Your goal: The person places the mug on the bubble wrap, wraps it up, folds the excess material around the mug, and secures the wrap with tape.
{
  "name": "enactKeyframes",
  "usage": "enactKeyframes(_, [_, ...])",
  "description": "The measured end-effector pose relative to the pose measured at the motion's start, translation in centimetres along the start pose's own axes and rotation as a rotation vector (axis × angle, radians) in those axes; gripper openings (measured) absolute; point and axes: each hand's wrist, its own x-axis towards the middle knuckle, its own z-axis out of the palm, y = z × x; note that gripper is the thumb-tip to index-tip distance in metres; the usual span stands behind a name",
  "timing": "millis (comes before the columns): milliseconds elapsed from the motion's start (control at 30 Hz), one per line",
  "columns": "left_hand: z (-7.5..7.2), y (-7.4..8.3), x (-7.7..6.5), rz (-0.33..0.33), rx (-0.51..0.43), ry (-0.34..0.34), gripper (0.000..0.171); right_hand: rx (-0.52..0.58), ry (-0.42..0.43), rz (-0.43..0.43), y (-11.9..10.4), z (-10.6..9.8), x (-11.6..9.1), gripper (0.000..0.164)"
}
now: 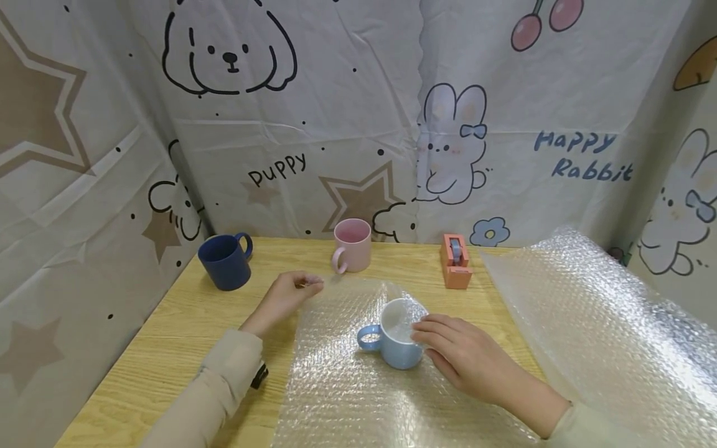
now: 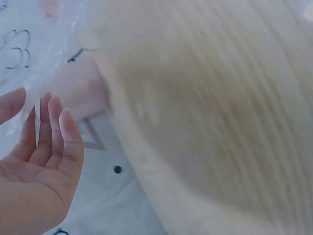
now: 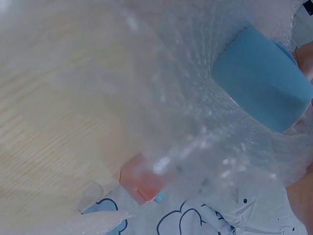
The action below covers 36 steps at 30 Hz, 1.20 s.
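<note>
Lt blue mug (image 1: 401,351) stands upright on a bubble-wrap sheet (image 1: 336,367), approx mid surface (image 1: 162,358), handle pointing left. R grip (image 1: 473,351) is on its right side, fingers over the rim & thumb lower on the wall, so gripping the mug afaict; exact contact is partly hidden in the R wrist view. L grip (image 1: 282,298) pinches the sheet's far-left corner, near the pink mug (image 1: 358,254).

Handling, my guess: mug looks ceramic, so stiff, mod. heavy, smooth & a bit slippery, breakable if knocked. Best hold = handle or round the body, w/ thumb opp. fingers; rim alone is less secure. Wrap is v. light, floppy, springy, prob. slides on the wood; take it by a corner or edge, don't yank w/ the mug on it.

Also: navy mug (image 1: 228,269) far left, tape dispenser (image 1: 457,277) far right, 2nd wrap piece (image 1: 599,317) right.
</note>
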Motion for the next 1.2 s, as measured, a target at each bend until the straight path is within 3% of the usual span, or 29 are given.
enactKeyframes(233, [0.5, 2.5, -0.9, 0.108, -0.05, 0.049, 0.025, -0.006, 0.002, -0.003, 0.0, 0.1, 0.0, 0.046])
enactKeyframes(400, [1.0, 4.7, -1.7, 0.133, -0.047, 0.058, 0.023, -0.006, 0.01, -0.009, 0.1, 0.1, 0.0, 0.045])
enactKeyframes(700, [2.1, 7.6, -3.1, 0.192, -0.021, -0.018, 0.02, -0.013, 0.015, -0.007, 0.0, 0.2, 0.0, 0.045])
enactKeyframes(967, [3.7, 9.6, -4.1, 0.31, 0.005, -0.108, 0.015, -0.005, -0.005, 0.004, -0.1, 0.1, 0.0, 0.038])
enactKeyframes(1100, [4.6, 10.1, -4.6, 0.359, 0.05, -0.143, 0.014, 0.002, -0.032, 0.021, -0.2, 0.0, 0.0, 0.039])
enactKeyframes(1200, [5.3, 10.2, -5.0, 0.416, 0.141, -0.153, 0.016, 0.0, -0.047, 0.034, -0.2, 0.0, -0.1, 0.044])
